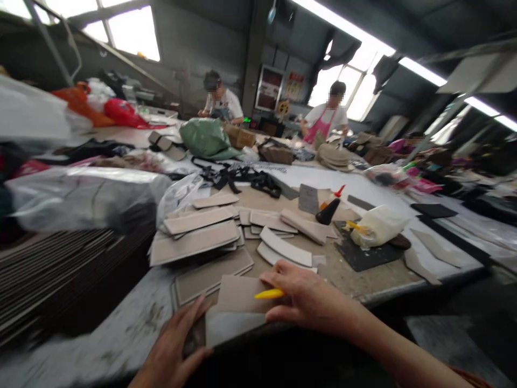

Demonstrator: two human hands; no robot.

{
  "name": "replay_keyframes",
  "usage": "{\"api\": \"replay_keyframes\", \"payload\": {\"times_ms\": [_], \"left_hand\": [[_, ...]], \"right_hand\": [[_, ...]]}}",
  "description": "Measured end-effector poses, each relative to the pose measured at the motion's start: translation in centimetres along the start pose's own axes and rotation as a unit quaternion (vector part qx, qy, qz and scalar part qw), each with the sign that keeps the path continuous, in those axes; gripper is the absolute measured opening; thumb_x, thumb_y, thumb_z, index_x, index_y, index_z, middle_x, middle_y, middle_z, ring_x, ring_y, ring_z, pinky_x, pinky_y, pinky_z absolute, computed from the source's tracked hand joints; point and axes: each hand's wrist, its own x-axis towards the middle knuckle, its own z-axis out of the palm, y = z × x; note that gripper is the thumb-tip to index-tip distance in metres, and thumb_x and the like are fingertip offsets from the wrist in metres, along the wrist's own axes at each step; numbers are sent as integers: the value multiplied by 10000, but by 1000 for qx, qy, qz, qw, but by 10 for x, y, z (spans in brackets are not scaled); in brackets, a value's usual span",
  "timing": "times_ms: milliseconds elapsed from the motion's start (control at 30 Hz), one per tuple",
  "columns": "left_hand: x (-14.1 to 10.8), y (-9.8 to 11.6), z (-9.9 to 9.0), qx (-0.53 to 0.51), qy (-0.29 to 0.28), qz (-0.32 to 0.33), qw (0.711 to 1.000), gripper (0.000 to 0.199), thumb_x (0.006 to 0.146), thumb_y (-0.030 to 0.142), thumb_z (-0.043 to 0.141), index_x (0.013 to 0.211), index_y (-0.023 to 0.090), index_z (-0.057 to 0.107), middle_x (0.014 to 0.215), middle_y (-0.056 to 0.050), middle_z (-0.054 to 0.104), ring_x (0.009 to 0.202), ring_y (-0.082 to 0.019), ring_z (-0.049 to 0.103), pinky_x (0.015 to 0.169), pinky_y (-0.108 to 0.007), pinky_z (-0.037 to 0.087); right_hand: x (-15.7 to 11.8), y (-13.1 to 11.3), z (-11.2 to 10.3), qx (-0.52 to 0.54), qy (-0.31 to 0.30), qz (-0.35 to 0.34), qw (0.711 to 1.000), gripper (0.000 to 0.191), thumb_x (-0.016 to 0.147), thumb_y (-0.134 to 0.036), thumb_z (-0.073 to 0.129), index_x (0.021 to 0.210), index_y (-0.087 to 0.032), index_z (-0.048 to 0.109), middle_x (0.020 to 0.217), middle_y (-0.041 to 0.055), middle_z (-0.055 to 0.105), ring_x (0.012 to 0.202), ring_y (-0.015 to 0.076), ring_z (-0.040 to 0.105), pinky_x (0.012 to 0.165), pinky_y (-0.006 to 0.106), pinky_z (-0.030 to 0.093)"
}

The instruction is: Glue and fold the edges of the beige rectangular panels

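Observation:
A beige fabric panel [242,293] lies at the table's front edge, with a pale whitish strip [232,326] along its near side. My right hand [297,293] is over the panel's right side, closed around a yellow pointed plastic tool [269,294]; most of the tool is hidden in the fingers. At the panel's left edge is my left hand [172,342], fingers stretched and thumb apart, holding nothing that I can see. Just behind lie larger beige panels [218,275], a stack of beige pieces [197,241] and curved white-edged pieces [285,248].
To the right, an open plastic bag of yellowish paste [377,226] sits on a dark board [359,250]. A black cone-shaped bottle [328,211] with a red tip stands behind. Black straps [242,178] and a green bag [205,137] lie farther back. Co-workers [325,116] are across the table.

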Motion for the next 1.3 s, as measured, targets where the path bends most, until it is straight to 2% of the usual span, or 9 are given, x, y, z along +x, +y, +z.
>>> {"api": "replay_keyframes", "payload": {"times_ms": [67, 133, 200, 300, 467, 733, 967, 1300], "left_hand": [[-1, 4, -7, -11, -51, -32, 998, 815, 768, 257, 629, 1414, 285, 134, 1226, -60, 581, 1122, -255, 541, 907, -429, 504], [2, 6, -13, -33, -87, -49, 994, 917, 740, 240, 678, 1421, 258, 62, 1226, -63, 584, 1162, -262, 497, 968, -475, 442], [5, 7, -15, -54, -103, -57, 992, 969, 713, 215, 714, 1420, 240, 52, 1229, -70, 583, 1162, -263, 485, 986, -483, 413], [6, 9, -16, -72, -101, -67, 990, 988, 691, 187, 737, 1419, 210, 69, 1218, -82, 588, 1154, -264, 479, 989, -468, 399], [3, 9, -14, -77, -90, -64, 991, 996, 685, 207, 751, 1418, 201, 78, 1231, -84, 579, 1150, -259, 470, 988, -447, 386], [3, 8, -13, -75, -89, -62, 991, 1028, 666, 238, 771, 1416, 233, 69, 1249, -67, 568, 1156, -255, 464, 986, -436, 378], [3, 8, -14, -70, -88, -56, 992, 995, 675, 236, 761, 1415, 219, 95, 1245, -77, 570, 1145, -254, 474, 974, -432, 386], [4, 8, -15, -69, -95, -59, 991, 961, 684, 227, 755, 1409, 216, 125, 1262, -82, 557, 1156, -250, 473, 983, -430, 383]], "right_hand": [[6, -2, 20, -35, -29, -6, 999, 416, 787, -342, 657, 1174, -236, 548, 1016, 69, 530, 846, 194, 552, 749, 285, 453], [15, 3, 39, -59, -50, -14, 997, 403, 814, -326, 619, 1193, -221, 530, 1036, 88, 522, 843, 202, 554, 735, 302, 460], [22, 6, 54, -63, -67, -33, 995, 401, 829, -344, 593, 1201, -213, 522, 1044, 99, 521, 831, 204, 561, 738, 317, 467], [28, 7, 64, -79, -80, -55, 992, 413, 822, -344, 598, 1199, -194, 523, 1055, 107, 520, 814, 206, 572, 709, 311, 473], [33, 5, 69, -132, -87, -68, 985, 398, 819, -303, 601, 1195, -197, 522, 1072, 105, 519, 802, 204, 576, 655, 290, 466], [37, 6, 73, -164, -130, -57, 976, 416, 839, -300, 585, 1231, -186, 504, 1065, 106, 525, 808, 207, 578, 631, 286, 449], [40, 8, 76, -186, -103, -88, 973, 417, 829, -292, 606, 1219, -175, 518, 1044, 106, 536, 795, 212, 565, 598, 283, 432], [43, 5, 75, -200, -102, -99, 969, 410, 814, -297, 632, 1194, -171, 544, 1005, 105, 553, 735, 192, 550, 558, 264, 388]]}}
